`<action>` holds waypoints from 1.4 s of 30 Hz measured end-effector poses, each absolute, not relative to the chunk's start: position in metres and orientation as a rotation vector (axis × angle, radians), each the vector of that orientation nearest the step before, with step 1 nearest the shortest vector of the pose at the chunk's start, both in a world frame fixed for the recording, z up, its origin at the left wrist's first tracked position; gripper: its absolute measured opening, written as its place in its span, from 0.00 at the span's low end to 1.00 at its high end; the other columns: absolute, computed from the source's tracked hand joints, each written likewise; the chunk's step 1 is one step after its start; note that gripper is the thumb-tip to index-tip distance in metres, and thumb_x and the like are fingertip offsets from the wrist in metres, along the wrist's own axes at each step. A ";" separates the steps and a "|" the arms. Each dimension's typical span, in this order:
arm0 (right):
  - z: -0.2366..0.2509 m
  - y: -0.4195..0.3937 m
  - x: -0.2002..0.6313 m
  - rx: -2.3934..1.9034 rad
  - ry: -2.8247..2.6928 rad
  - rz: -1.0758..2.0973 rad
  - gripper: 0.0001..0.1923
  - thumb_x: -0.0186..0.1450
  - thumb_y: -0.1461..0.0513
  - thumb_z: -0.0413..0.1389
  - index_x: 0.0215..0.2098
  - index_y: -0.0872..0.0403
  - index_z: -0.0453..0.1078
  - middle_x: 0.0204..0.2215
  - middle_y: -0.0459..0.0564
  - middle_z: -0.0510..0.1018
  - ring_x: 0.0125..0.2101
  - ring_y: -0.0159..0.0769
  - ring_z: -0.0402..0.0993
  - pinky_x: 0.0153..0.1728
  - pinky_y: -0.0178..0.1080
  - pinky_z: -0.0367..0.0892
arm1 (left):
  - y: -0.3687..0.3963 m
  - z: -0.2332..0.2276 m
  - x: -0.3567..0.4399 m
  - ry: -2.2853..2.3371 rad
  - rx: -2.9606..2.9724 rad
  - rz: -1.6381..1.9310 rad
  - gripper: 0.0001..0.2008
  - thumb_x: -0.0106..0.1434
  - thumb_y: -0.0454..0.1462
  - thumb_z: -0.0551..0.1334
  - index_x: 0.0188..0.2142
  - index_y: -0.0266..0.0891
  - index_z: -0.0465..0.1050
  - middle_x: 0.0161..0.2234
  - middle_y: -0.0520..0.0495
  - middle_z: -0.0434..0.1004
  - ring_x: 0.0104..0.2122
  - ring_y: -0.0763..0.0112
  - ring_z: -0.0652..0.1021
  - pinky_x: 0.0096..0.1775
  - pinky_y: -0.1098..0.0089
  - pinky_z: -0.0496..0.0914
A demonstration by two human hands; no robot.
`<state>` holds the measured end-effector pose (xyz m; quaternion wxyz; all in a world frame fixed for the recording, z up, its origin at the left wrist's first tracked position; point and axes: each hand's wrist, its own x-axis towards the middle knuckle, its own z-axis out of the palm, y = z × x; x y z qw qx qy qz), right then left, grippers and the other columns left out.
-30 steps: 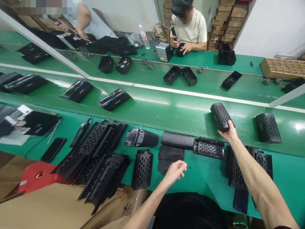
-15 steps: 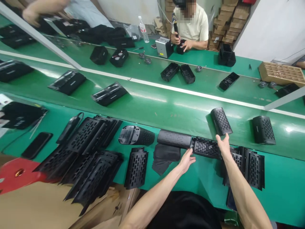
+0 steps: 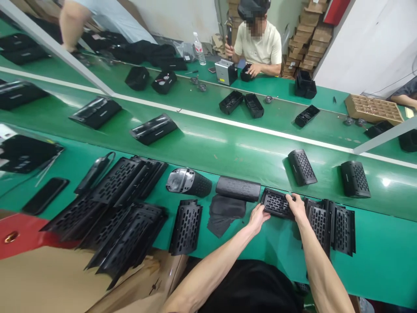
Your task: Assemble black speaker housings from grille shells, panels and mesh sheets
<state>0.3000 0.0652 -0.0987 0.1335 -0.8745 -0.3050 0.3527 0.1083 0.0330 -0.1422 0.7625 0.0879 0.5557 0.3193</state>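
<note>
The left hand (image 3: 258, 217) and right hand (image 3: 296, 206) are clamped on opposite ends of one black slotted tray (image 3: 276, 203), which sits between them. Just left of the left hand lie one dark curved cover (image 3: 237, 188) and some black sheets (image 3: 224, 211). Right of the right hand, slotted panels (image 3: 318, 224) overlap, hindering a count. Beyond it stand two black boxes (image 3: 302, 167); farther out, one white rail (image 3: 234, 123) runs across.

Plain black clothing (image 3: 250, 289), bare forearms (image 3: 217, 266), uncovered wrists (image 3: 300, 218)
</note>
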 end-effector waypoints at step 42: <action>-0.094 -0.063 0.238 -2.369 -1.034 1.088 0.40 0.57 0.42 0.59 0.60 0.56 0.72 0.59 0.67 0.70 0.63 0.63 0.66 0.65 0.56 0.60 | 0.056 -0.093 -0.020 1.860 1.412 0.162 0.07 0.70 0.41 0.62 0.40 0.41 0.75 0.47 0.34 0.83 0.51 0.48 0.80 0.55 0.55 0.65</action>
